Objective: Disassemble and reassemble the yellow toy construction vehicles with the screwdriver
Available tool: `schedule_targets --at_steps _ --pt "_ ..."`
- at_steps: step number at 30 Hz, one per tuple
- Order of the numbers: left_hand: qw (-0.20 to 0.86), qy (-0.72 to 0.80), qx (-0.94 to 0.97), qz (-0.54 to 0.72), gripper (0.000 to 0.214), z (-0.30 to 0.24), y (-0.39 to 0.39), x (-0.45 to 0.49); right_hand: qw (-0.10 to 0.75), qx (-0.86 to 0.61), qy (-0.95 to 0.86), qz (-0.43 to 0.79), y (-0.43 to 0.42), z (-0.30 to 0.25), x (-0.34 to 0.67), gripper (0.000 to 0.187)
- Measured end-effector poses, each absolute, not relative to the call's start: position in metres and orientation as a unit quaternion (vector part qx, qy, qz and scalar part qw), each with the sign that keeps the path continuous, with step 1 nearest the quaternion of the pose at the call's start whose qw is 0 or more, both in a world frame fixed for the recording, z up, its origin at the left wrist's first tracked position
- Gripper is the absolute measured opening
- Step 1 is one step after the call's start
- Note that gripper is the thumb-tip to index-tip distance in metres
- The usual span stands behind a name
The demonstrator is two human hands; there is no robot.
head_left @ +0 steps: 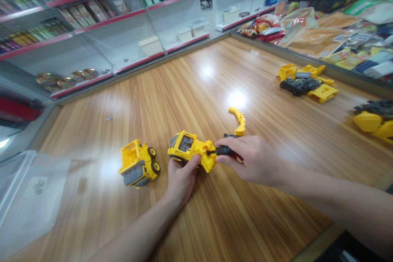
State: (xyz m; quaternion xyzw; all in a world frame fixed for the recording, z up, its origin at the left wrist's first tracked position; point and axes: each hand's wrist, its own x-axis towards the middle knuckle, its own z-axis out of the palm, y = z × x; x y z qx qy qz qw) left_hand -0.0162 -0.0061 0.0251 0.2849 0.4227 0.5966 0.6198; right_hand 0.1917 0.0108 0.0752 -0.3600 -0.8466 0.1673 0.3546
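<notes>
My left hand (183,180) is closed round a yellow toy truck (187,144) with grey seats, holding it above the wooden table with the thumb on its yellow rear part. In my right hand (250,157) is a black-handled screwdriver (225,150), its tip against a dark hole in that rear part. Just beyond the right hand lies a curved yellow toy arm (238,121), with a dark piece at its near end partly hidden. To the left of my left hand, a yellow and grey toy dump truck (138,163) rests with its black wheels facing right.
A clear plastic box (33,200) stands at the table's left edge. Yellow and black toy parts (307,84) lie at the far right, with another yellow and black toy (376,120) nearer. A small metallic piece (109,118) lies at left. Raised edging (147,67) borders the table; shelves stand behind.
</notes>
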Motion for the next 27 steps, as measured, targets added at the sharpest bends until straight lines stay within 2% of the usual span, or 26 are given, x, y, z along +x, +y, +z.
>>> schedule_targets --at_steps 6,11,16,21,27 --pt "0.609 0.427 0.29 0.603 0.04 0.0259 -0.0067 -0.015 0.367 -0.356 -0.841 0.176 0.0099 0.0711 0.1883 0.043" --pt "0.599 0.434 0.292 0.606 0.045 0.0258 -0.0065 -0.0142 0.436 -0.311 -0.827 0.174 0.009 0.0662 0.1863 0.032" --pt "0.597 0.437 0.293 0.606 0.043 0.0252 -0.0063 -0.0143 0.437 -0.265 -0.842 0.174 0.0094 0.0696 0.1883 0.048" --pt "0.6 0.435 0.293 0.604 0.04 0.0248 -0.0067 -0.0151 0.451 -0.299 -0.824 0.166 0.0116 0.0707 0.1894 0.031" --pt "0.603 0.426 0.294 0.607 0.04 0.0261 -0.0064 -0.014 0.446 -0.267 -0.838 0.168 0.0107 0.0703 0.1891 0.042"
